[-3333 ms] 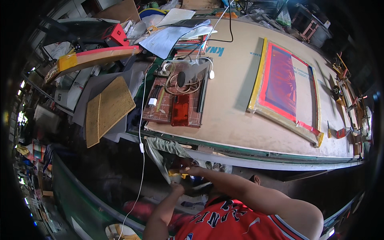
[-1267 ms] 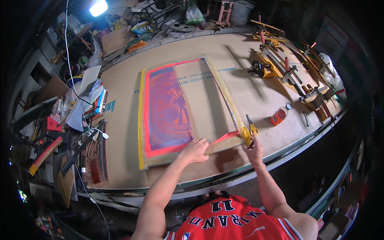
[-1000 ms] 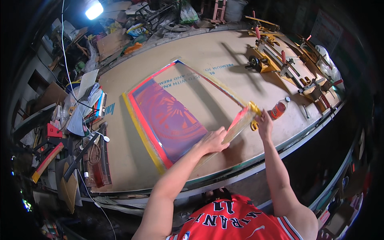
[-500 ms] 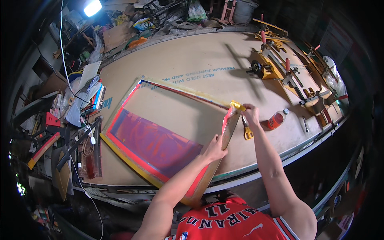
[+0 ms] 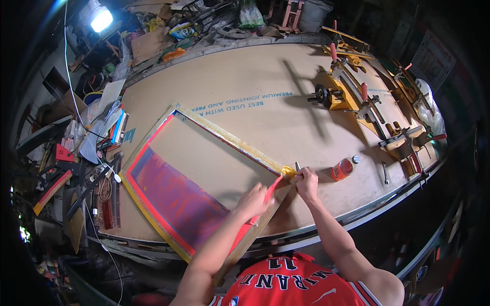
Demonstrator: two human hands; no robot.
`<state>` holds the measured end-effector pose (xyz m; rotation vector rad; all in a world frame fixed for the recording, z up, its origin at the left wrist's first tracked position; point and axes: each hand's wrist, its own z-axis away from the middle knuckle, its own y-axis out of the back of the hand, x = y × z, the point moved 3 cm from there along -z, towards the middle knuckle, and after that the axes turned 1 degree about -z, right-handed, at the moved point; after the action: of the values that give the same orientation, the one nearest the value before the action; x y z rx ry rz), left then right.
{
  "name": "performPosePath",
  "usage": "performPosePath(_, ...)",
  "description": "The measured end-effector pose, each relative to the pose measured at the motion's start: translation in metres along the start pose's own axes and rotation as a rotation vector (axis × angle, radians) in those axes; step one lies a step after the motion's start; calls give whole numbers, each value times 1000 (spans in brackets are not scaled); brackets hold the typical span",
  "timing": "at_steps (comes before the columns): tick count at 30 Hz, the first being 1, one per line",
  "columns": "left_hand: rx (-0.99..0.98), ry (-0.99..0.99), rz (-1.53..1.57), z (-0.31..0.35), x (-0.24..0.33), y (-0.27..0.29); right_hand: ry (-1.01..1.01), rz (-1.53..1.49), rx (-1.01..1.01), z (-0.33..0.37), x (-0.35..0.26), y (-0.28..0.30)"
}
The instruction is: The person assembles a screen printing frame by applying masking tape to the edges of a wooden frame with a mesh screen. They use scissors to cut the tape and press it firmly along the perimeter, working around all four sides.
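Note:
A wooden screen-printing frame (image 5: 224, 133) lies tilted across the table, with purple-and-orange mesh (image 5: 176, 196) over its near left part; the rest of the opening is bare. My left hand (image 5: 252, 201) is closed on a red strip (image 5: 274, 187) at the frame's right side. This strip runs up to a crumpled yellow piece (image 5: 288, 171) at the far right corner. Just right of that corner, my right hand (image 5: 307, 184) is closed over the scissors, whose metal tip (image 5: 297, 166) sticks out above the fingers. Their handles are hidden by the hand.
A bottle of red liquid (image 5: 343, 169) stands right of my right hand, with a wrench (image 5: 385, 173) beyond it. Yellow clamping tools (image 5: 352, 94) occupy the table's right end. Books (image 5: 120, 130) and clutter line the left side, near a hanging white cable (image 5: 71, 81).
My right hand has left the yellow corner and come down onto the scissors that lay beside the frame. The left hand still holds the red strip; the view has shifted a little.

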<state>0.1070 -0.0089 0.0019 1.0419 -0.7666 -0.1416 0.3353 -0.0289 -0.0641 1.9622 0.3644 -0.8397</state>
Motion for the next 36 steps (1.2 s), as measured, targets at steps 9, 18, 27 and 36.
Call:
performPosePath(9, 585, 19, 410, -105, 23, -68, -230, -402, -177, 7, 10, 15)
performPosePath(18, 859, -149, 323, -92, 36, -80, -166, -262, -69, 17, 2, 7)
performPosePath(27, 985, -193, 504, -84, 28, -88, 26, -371, 0, 27, 0, 1)
performPosePath(36, 941, -140, 530, -84, 19, -93, -156, -357, -250, 3, -6, 19)
